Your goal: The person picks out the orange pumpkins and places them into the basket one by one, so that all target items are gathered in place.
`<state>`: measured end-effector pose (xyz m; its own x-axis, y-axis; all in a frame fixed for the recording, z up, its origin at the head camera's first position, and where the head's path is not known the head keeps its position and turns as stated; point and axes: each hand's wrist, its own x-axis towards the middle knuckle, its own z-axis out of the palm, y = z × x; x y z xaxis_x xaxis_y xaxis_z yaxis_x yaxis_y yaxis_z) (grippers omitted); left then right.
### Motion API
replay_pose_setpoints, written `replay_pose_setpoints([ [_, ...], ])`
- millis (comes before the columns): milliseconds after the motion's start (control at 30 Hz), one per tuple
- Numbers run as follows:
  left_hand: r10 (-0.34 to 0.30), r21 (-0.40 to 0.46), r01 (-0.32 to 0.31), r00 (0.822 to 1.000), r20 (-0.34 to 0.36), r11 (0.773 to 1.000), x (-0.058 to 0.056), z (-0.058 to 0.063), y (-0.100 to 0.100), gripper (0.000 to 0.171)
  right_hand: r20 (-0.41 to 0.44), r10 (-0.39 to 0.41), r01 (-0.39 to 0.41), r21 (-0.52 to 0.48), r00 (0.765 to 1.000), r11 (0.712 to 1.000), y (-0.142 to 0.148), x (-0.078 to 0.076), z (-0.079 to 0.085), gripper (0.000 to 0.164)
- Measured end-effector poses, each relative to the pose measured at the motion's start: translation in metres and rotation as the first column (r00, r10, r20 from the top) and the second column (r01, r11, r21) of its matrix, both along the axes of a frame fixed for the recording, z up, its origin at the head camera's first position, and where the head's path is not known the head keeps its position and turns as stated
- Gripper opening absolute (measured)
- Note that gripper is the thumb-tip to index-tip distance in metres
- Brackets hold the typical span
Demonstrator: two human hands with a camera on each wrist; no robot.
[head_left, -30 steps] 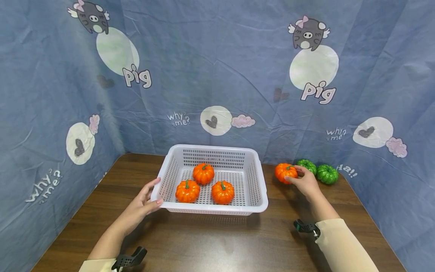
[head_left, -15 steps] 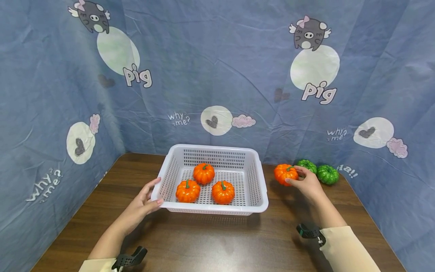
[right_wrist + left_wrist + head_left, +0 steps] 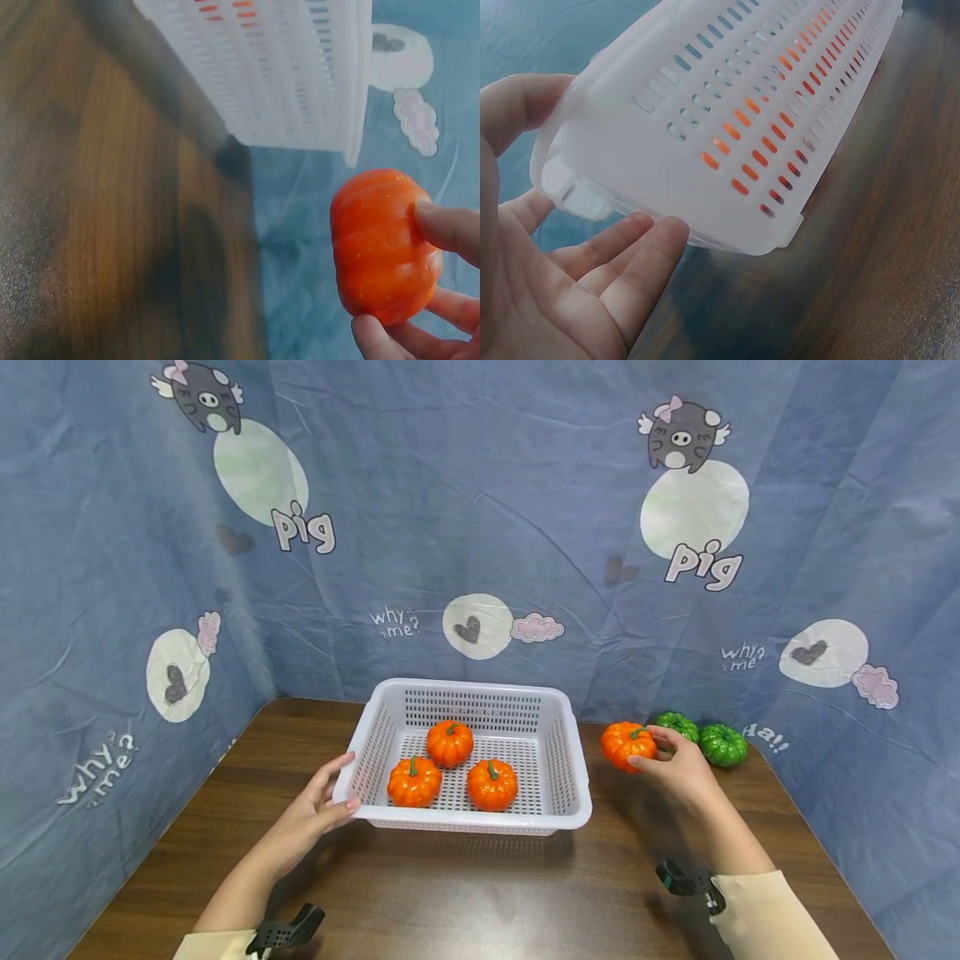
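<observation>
A white plastic basket [image 3: 564,820] with slotted walls stands on the table, three orange toy pumpkins [image 3: 492,785] inside it. My left hand [image 3: 309,814] grips its near left corner, thumb over the rim and fingers against the outer side; the left wrist view shows these fingertips [image 3: 676,229] at the wall. To the right of the basket, my right hand [image 3: 684,768] holds another orange pumpkin [image 3: 624,745] by its right side, between thumb and fingers. In the right wrist view this ribbed pumpkin [image 3: 382,247] is off the table, apart from the basket wall.
Two green pumpkins [image 3: 723,745] sit at the back right of the table, behind my right hand. The brown wooden table [image 3: 480,893] runs up to a blue printed cloth [image 3: 480,527], which hangs behind and along both sides.
My right hand has lifted the orange pumpkin slightly and drawn it a little left, away from the green ones. My left hand and the basket stay still.
</observation>
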<state>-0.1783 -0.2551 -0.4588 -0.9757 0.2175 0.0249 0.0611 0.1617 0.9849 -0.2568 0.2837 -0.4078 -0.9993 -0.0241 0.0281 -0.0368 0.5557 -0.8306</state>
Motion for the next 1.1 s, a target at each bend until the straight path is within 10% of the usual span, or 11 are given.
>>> replay_pose_setpoints([
  [1100, -0.01, 0.011, 0.01, 1.0, -0.008, 1.0, 0.002, 0.003, 0.001, 0.075, -0.028, 0.098, -0.101, -0.11, 0.995, 0.989, -0.037, -0.001, 0.041, 0.077],
])
